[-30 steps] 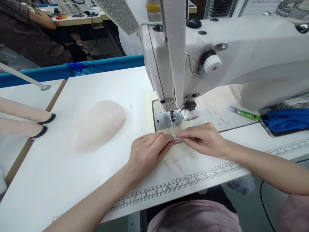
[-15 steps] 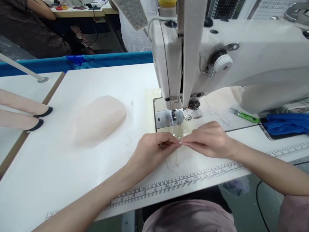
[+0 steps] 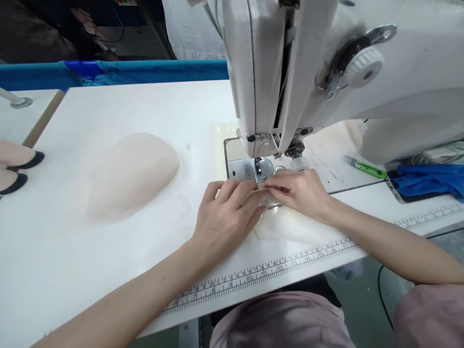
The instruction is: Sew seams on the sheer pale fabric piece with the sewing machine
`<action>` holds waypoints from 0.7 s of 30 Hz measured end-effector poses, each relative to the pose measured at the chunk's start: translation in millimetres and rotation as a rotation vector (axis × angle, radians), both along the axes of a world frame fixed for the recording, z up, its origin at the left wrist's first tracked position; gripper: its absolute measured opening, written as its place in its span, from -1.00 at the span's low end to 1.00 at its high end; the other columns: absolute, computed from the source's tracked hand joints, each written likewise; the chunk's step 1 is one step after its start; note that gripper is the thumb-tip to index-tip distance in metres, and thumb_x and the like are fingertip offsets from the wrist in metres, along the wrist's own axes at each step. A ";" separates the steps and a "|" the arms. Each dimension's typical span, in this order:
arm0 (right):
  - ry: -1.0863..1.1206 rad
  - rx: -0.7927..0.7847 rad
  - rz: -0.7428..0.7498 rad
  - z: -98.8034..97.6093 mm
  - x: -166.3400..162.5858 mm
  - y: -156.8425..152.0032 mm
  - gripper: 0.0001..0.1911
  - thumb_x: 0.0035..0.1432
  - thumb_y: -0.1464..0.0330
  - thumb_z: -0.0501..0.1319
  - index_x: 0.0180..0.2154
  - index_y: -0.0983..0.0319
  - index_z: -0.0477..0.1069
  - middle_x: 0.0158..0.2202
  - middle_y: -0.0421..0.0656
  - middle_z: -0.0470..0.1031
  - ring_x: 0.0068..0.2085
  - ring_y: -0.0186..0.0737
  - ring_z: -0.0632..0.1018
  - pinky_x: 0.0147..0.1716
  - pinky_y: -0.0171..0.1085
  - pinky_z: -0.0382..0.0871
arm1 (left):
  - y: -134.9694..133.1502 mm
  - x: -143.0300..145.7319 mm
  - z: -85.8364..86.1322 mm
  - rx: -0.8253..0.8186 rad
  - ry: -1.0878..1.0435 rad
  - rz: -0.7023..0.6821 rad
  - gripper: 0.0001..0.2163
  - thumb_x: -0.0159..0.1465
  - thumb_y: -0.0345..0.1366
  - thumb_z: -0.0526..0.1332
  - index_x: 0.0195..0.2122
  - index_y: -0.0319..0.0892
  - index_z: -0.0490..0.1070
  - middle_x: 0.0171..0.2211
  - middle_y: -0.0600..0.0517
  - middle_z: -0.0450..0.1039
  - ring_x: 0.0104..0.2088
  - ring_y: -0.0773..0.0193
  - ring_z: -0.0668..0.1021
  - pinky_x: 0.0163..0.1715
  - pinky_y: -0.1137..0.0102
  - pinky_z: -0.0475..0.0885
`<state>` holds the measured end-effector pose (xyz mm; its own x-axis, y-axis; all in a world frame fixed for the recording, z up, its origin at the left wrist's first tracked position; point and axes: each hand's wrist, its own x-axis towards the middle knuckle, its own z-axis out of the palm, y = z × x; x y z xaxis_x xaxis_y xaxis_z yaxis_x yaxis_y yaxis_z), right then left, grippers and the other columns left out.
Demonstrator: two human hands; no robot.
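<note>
My left hand [image 3: 225,215] and my right hand [image 3: 300,191] meet just in front of the presser foot [image 3: 258,170] of a white sewing machine [image 3: 326,72]. Both press down on a small, thin, pale sheer piece of fabric [image 3: 286,227] that lies on the white table [image 3: 108,251], with their fingertips pinched on its edge at the metal needle plate [image 3: 241,170]. The fabric trails back toward me under my wrists. Fingers of both hands are bent and pressed together on the cloth.
A heap of pale peach fabric [image 3: 132,174] lies to the left. Green thread snips [image 3: 364,166] and blue cloth [image 3: 429,180] sit at the right under the machine arm. A printed ruler [image 3: 275,270] runs along the front edge. Two stocking-covered forms with black tips [image 3: 16,169] lie far left.
Both hands have carried the fabric edge forward, from a short way in front of the plate up to the presser foot. My head has leaned closer to the machine.
</note>
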<state>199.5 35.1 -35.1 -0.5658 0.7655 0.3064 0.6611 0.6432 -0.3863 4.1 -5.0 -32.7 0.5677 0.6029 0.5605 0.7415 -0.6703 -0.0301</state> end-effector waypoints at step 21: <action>-0.385 0.319 -0.040 1.5 5.9 -2.1 -0.69 0.35 0.28 0.04 -0.11 0.27 0.50 -0.08 -0.05 0.49 -0.07 -0.08 0.42 -0.14 -0.14 0.16 | -0.4 -0.7 3.0 -0.056 0.123 0.031 -0.76 0.33 -0.37 0.15 0.02 -0.14 0.41 0.02 -0.02 0.49 0.02 0.07 0.51 -0.21 0.16 0.28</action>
<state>205.3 33.0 -33.6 -0.6558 0.6912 0.3036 0.7437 0.6606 0.1023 3.3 -5.4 -29.7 0.6107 0.6495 0.4530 0.7550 -0.6501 -0.0857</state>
